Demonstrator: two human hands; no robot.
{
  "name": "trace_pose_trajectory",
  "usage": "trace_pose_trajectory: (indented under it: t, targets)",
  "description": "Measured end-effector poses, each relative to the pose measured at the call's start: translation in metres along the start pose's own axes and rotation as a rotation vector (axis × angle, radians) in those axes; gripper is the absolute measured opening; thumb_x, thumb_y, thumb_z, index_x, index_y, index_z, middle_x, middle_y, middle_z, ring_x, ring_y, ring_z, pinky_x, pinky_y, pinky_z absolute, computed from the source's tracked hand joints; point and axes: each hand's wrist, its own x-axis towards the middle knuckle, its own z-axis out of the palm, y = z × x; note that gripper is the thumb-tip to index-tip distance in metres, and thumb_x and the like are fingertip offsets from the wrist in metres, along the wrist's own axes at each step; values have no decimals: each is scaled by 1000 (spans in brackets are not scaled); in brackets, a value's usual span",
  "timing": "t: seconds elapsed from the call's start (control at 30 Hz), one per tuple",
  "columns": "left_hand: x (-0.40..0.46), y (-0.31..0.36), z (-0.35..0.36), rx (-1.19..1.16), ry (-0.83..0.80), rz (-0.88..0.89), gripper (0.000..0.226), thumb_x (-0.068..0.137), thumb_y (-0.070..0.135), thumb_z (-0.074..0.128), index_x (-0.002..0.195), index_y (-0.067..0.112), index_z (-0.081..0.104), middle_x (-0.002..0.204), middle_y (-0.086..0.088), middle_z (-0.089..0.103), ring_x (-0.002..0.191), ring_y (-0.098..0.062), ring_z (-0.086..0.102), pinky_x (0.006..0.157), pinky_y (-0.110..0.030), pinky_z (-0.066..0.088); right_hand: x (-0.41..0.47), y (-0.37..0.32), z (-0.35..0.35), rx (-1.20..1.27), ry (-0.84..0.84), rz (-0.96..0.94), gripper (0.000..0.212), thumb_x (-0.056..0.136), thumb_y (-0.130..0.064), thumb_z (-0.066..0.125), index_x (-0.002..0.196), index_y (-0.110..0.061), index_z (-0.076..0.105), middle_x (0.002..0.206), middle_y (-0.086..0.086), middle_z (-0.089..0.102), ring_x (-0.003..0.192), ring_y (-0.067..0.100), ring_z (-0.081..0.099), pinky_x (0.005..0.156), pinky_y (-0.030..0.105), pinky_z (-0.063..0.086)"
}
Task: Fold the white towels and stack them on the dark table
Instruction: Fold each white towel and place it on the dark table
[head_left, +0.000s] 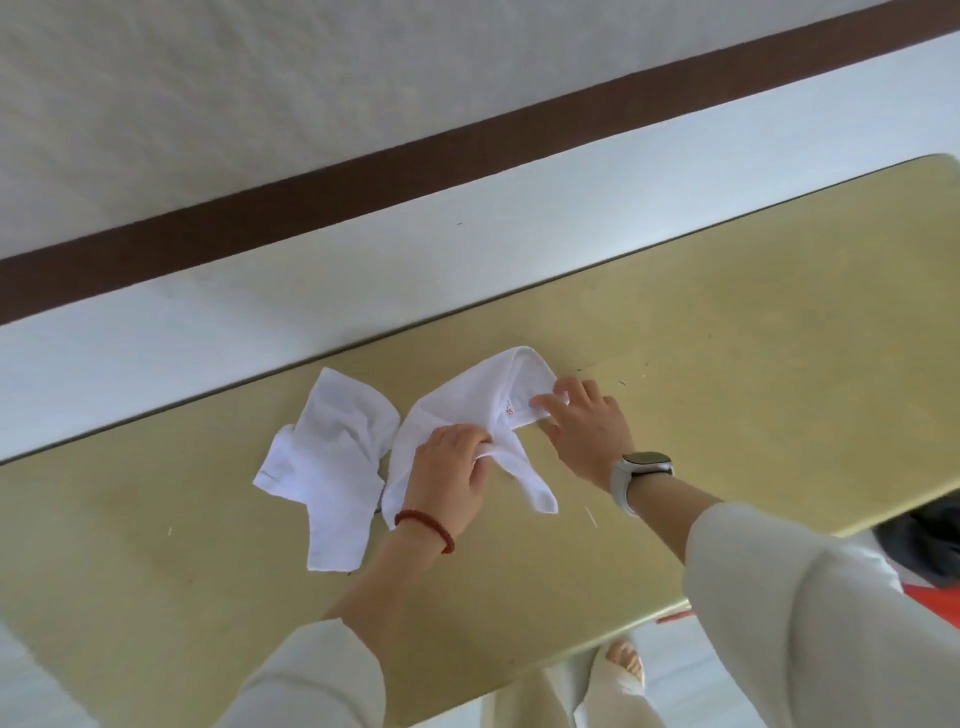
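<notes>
From the head camera, a long table (675, 415) with a yellowish-tan top runs at a slant across the view, and two white towels lie on it near its far edge. The towel on the right (467, 395) is partly bunched and folded over on itself, with a small red-marked label showing near its upper fold and one loose corner trailing toward the near side of the table. The left hand (447, 470) rests on the middle of this towel with its fingers curled, pinching a gather of the cloth; a dark red bead bracelet (423, 527) circles that wrist. The right hand (587, 431) lies at the towel's right end, its fingers bent over the folded edge and gripping it against the table; a watch (641, 475) with a pale strap sits on that wrist. Both arms wear light, cream-coloured sleeves. The second towel (332, 462) lies crumpled just to the left of the first, its edge close beside it, touched by neither hand. Beyond the table is a pale floor and a dark brown strip along a white wall.
</notes>
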Motion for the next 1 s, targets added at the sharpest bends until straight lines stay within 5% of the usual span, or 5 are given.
trace_pose_trajectory:
  t: [0.13, 0.3, 0.43, 0.63, 1.0]
  targets:
    - [13, 22, -27, -383, 193, -406, 16, 94, 22, 43, 81, 13, 44, 69, 6, 44, 64, -14, 42, 52, -13, 33, -5, 18, -3, -46, 0, -42, 8, 87, -12, 54, 90, -10, 60, 99, 11, 56, 92, 34, 52, 66, 35, 34]
    - [44, 35, -31, -510, 210, -696, 20, 88, 17, 42, 95, 1, 51, 80, -20, 47, 75, -36, 46, 59, -30, 35, -42, 52, -40, 214, 57, 118, 13, 92, -8, 44, 96, -3, 56, 96, 10, 57, 97, 32, 48, 78, 38, 38]
    - [36, 75, -21, -185, 97, -268, 58, 83, 13, 50, 138, 20, 33, 146, -6, 32, 130, -27, 29, 105, -41, 32, -68, 68, -90, 277, 67, 13, 16, 95, -7, 38, 99, -8, 53, 87, 1, 53, 85, 25, 50, 69, 33, 39]
    - [35, 175, -2, -23, -260, 291, 50, 85, 17, 56, 133, 26, 44, 154, 10, 6, 142, -17, -8, 113, -37, 9, -100, 88, -159, 211, 154, -162, 27, 94, -16, 30, 105, -6, 53, 100, 6, 59, 89, 24, 55, 70, 28, 39]
    - [28, 282, -10, -268, -245, 254, 23, 80, 27, 63, 71, 28, 42, 73, 10, 48, 72, -14, 46, 64, -22, 36, -156, 156, -235, 250, 342, -114, 27, 88, -21, 35, 103, -6, 53, 97, 3, 57, 84, 20, 52, 66, 28, 36]
